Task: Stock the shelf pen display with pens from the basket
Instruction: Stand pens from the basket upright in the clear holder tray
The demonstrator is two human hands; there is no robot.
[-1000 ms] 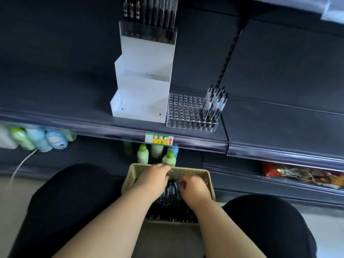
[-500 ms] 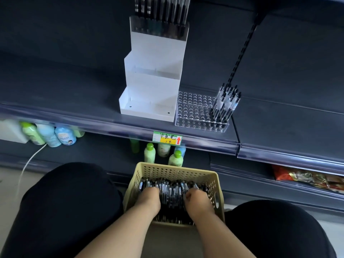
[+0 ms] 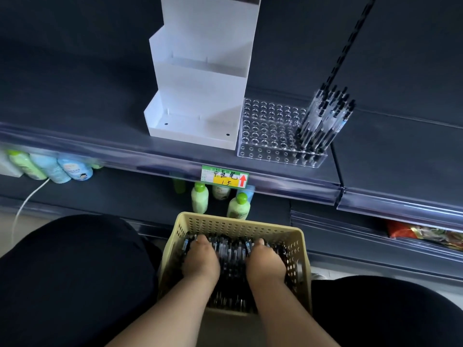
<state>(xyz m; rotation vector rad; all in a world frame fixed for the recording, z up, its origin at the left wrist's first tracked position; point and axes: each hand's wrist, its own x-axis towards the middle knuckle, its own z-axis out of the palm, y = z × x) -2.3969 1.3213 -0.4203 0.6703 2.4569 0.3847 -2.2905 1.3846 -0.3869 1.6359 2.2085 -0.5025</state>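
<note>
A beige perforated basket (image 3: 235, 222) stands on the floor between my knees, filled with dark pens (image 3: 231, 249). My left hand (image 3: 200, 259) and my right hand (image 3: 266, 261) are both down in the pile, knuckles up, with the fingers curled into the pens and their tips hidden. On the shelf above sits a clear pen holder (image 3: 270, 126) with a grid of holes. Several pens (image 3: 323, 118) stand in its right-hand columns, and the other holes are bare. A white tiered display stand (image 3: 200, 96) is to its left, touching it.
A price label (image 3: 224, 177) hangs on the shelf edge above the basket. Green bottles (image 3: 200, 197) stand on the lower shelf just behind the basket, with more bottles (image 3: 50, 167) at the left. Snack packs (image 3: 426, 234) lie at lower right. A white cable (image 3: 27, 199) trails at the left.
Both hands moved from the basket's far rim down into the pen pile and spread slightly apart. The view has tilted down and moved closer to the shelf.
</note>
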